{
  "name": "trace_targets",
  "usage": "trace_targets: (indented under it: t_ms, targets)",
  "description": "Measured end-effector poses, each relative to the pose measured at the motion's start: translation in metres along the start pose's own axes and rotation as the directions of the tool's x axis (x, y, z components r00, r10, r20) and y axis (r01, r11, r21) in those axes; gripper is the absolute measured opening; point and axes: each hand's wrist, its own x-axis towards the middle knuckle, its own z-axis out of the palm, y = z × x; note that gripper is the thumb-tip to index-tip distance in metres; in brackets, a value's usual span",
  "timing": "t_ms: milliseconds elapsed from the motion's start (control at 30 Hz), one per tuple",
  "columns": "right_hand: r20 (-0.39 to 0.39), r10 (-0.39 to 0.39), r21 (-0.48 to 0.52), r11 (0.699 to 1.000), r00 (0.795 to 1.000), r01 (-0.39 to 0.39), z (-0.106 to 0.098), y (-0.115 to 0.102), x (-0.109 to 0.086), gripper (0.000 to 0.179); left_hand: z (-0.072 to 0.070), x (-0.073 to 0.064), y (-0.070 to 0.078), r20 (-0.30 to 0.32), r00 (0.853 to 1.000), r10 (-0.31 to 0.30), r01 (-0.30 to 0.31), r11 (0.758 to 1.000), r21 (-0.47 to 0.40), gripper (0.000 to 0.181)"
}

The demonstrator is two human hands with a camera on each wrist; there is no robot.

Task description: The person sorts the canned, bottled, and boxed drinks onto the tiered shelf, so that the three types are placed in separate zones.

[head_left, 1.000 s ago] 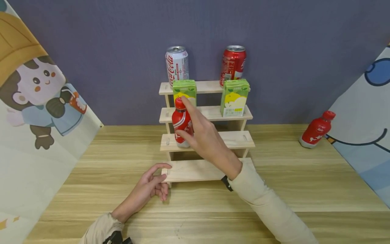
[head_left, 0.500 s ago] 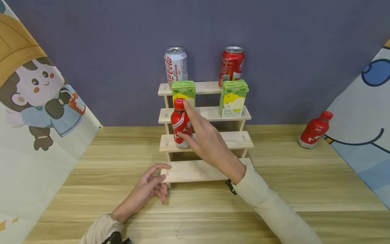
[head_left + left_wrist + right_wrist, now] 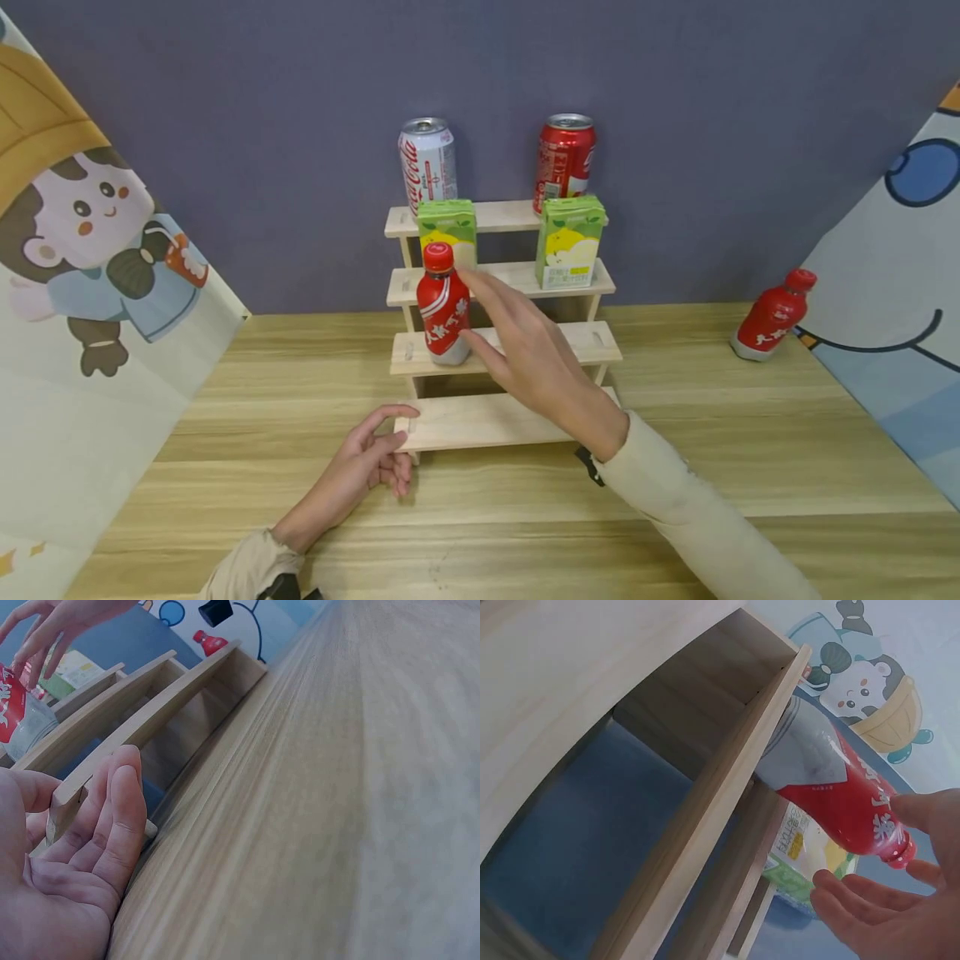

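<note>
On the second step from the bottom of a wooden tiered display rack (image 3: pixel 495 419), a red-capped bottle (image 3: pixel 442 312) stands upright at the left. My right hand (image 3: pixel 543 354) is just to the right of it, fingers and thumb spread apart. In the right wrist view that hand (image 3: pixel 900 907) curves loosely near the bottle's cap end (image 3: pixel 855 787) and grips nothing. With the left hand (image 3: pixel 378 454) I hold the left end of the lowest step. The left wrist view shows its thumb and fingers around the board's corner (image 3: pixel 67 806).
Higher on the rack are two green juice cartons (image 3: pixel 572 242), and above them a white can (image 3: pixel 428 167) and a red can (image 3: pixel 564 162). Another red bottle (image 3: pixel 774 315) stands on the wooden table (image 3: pixel 750 467) at the right. A dark wall (image 3: pixel 300 167) rises behind.
My right hand has let go of the bottle and drawn back to the right and slightly down. The bottle stays on its step; the left hand keeps its hold.
</note>
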Motion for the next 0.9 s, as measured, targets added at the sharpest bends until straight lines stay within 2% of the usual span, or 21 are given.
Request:
trace_targets:
  t_ms: [300, 600, 900]
  targets:
    - [-0.059, 0.007, -0.091, 0.996, 0.998, -0.013, -0.020, 0.008, -0.017, 0.065, 0.000, 0.000, 0.000, 0.008, 1.000, 0.006, -0.006, 1.000, 0.001, 0.044]
    - [-0.103, 0.002, -0.116, 0.993, 0.995, -0.014, -0.040, 0.023, -0.035, 0.062, 0.000, 0.001, -0.001, 0.025, 0.999, 0.022, -0.022, 1.000, 0.000, 0.044]
    - [-0.143, 0.025, -0.151, 0.987, 0.989, -0.047, -0.063, 0.047, -0.048, 0.059, 0.001, 0.000, -0.001, -0.006, 1.000, 0.002, -0.002, 1.000, 0.022, 0.043]
